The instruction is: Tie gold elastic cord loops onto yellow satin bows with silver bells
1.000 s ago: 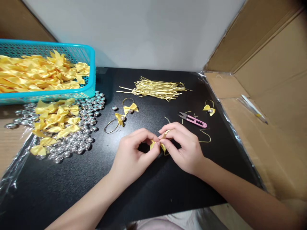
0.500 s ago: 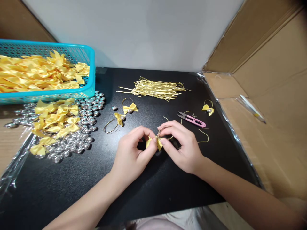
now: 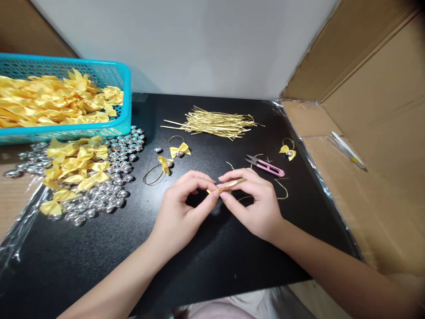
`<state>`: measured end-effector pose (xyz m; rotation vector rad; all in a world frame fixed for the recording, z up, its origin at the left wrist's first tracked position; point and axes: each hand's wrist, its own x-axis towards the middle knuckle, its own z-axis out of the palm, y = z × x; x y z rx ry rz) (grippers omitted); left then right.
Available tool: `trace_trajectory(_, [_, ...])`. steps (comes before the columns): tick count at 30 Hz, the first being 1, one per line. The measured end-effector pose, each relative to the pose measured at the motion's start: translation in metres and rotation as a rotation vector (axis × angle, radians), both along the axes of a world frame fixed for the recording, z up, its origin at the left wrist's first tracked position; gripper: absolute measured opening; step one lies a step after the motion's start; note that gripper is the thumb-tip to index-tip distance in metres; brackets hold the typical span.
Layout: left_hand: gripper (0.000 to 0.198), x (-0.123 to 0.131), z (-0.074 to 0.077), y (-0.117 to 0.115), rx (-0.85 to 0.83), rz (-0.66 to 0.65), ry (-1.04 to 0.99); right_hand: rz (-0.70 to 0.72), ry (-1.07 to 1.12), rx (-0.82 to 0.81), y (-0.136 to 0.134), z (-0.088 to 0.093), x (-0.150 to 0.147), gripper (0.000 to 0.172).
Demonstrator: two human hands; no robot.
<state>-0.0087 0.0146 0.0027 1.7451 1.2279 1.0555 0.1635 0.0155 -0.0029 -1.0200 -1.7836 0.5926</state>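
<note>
Left hand (image 3: 181,212) and right hand (image 3: 255,206), both closed to fingertip pinches on one small yellow bow (image 3: 212,191) with gold tie (image 3: 234,183), held between them just above the black bench (image 3: 206,252), seemingly to steady so small a piece; pink snips (image 3: 267,167) and tie bundle (image 3: 215,123) laid within reach beyond.
</note>
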Motion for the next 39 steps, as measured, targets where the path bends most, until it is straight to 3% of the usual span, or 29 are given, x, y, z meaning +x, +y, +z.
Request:
trace_trajectory(4, [0.007, -0.0018, -0.0005, 0.0006, -0.068, -0.014, -0.022, -0.057, -0.058, 0.068, -0.0016, -0.0007, -0.0012, 0.012])
trace_trajectory(18, [0.009, 0.0007, 0.0044, -0.0018, 0.085, 0.012, 0.131, -0.117, -0.117, 0.146, -0.0023, -0.0031, -0.0028, 0.013])
trace_trajectory(24, [0.010, 0.0024, 0.0030, -0.0017, 0.119, 0.022, 0.182, -0.156, -0.130, 0.133, -0.0031, -0.0022, -0.0042, 0.014])
trace_trajectory(28, [0.013, 0.0029, 0.0042, -0.0015, 0.055, 0.021, 0.121, -0.151, -0.105, 0.104, -0.0030, 0.0002, -0.0044, 0.013])
trace_trajectory(33, [0.016, 0.0035, 0.0053, -0.0018, -0.021, -0.020, 0.031, -0.120, -0.054, 0.042, -0.0034, 0.0033, -0.0044, 0.015])
trace_trajectory(39, [0.012, 0.0034, 0.0053, -0.0012, 0.032, -0.006, 0.065, -0.045, 0.000, -0.029, -0.0043, 0.0033, -0.0039, 0.007])
